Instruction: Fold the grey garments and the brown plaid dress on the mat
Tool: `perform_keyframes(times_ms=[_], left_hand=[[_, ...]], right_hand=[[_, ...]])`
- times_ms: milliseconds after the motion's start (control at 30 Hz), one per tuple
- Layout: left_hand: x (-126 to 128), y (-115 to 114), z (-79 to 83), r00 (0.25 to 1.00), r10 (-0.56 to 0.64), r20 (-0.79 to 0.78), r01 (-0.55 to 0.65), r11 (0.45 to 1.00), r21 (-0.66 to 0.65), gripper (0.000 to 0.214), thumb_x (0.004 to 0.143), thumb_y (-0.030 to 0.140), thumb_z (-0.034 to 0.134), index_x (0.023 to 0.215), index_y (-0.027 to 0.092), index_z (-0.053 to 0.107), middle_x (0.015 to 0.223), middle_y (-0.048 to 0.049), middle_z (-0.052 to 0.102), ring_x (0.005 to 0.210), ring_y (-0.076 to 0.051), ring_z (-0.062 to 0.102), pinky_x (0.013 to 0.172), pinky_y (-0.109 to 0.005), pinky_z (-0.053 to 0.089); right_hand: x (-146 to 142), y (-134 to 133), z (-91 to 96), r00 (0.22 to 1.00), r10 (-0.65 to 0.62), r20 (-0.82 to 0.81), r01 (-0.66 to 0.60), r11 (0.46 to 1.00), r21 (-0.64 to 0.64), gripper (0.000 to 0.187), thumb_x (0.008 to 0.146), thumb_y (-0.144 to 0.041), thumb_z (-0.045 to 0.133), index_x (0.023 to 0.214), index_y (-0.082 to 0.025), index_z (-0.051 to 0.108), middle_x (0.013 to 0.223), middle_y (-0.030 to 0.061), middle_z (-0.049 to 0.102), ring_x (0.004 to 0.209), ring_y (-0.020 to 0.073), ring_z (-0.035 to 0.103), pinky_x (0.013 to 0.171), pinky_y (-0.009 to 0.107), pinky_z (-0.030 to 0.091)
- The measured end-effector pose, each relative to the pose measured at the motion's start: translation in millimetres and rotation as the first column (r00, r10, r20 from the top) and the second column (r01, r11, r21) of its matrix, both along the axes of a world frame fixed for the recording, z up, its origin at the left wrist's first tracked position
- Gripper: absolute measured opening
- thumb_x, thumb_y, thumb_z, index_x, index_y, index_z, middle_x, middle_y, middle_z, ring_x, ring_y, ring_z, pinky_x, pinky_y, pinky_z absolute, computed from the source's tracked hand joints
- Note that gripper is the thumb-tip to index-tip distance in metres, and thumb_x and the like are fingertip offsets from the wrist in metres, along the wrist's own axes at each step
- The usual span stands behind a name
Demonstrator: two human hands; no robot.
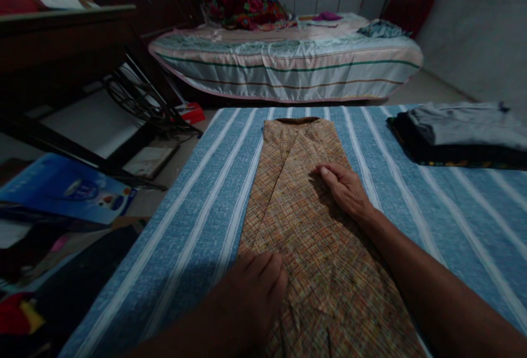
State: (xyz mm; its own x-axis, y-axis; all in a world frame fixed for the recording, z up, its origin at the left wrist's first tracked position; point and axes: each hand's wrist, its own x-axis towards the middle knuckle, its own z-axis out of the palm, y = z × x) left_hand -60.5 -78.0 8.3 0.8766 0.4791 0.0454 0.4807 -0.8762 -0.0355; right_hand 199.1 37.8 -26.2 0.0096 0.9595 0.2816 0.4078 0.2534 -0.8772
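Note:
A brown plaid garment point(296, 221) lies lengthwise in front of me, folded into a long strip, with a dark-lined neck opening at its far end. My left hand point(261, 284) is at the garment's near left edge, its fingers curled down on the cloth. Part of the edge is hidden under that hand. Farther up, my right hand point(343, 186) rests along the right side of the garment. Its fingers reach out to the left and the thumb lies on top. Both hands touch the fabric.
Blue-and-white striped cloth point(197, 204) covers the surface below. Folded grey and black clothes point(461, 127) are stacked at the right. Behind stands a bed point(288, 67) with a floral blanket point(247, 4). On the left are a dark table point(74, 26) and a blue box point(78, 190).

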Motion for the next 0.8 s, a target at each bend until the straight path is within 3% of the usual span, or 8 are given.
perform_keyframes(times_ms=[233,600,800], left_hand=[[10,-9,-11.7,0.998,0.064,0.000,-0.064,0.996,0.065,0.026,0.086,0.016,0.050,0.108,0.009,0.062,0.106,-0.0168,0.066,0.095,-0.028,0.060,0.082,-0.043,0.051],[5,-9,-18.8,0.999,0.047,0.002,-0.047,0.995,0.092,0.032,0.085,0.010,0.045,0.112,0.009,0.062,0.109,-0.0175,0.067,0.101,-0.028,0.060,0.086,-0.044,0.050],[3,0,-8.5,0.997,0.038,0.074,-0.044,0.996,0.076,0.029,0.087,0.008,0.041,0.105,0.012,0.062,0.103,-0.0131,0.068,0.095,-0.023,0.061,0.082,-0.037,0.052]], right_hand=[[0,0,-3.0,1.000,0.008,-0.011,-0.008,1.000,0.022,0.035,0.092,-0.048,0.046,0.099,-0.022,0.068,0.094,0.0030,0.069,0.092,0.0209,0.063,0.085,0.036,0.048],[0,1,0.6,0.999,0.031,-0.012,-0.031,0.999,0.023,0.035,0.092,-0.048,0.045,0.096,-0.021,0.067,0.091,0.0030,0.068,0.090,0.0202,0.062,0.082,0.035,0.048],[1,1,-2.0,1.000,0.029,-0.007,-0.029,0.999,0.016,0.033,0.092,-0.046,0.046,0.097,-0.020,0.067,0.092,0.0032,0.068,0.088,0.0196,0.062,0.081,0.034,0.047]])
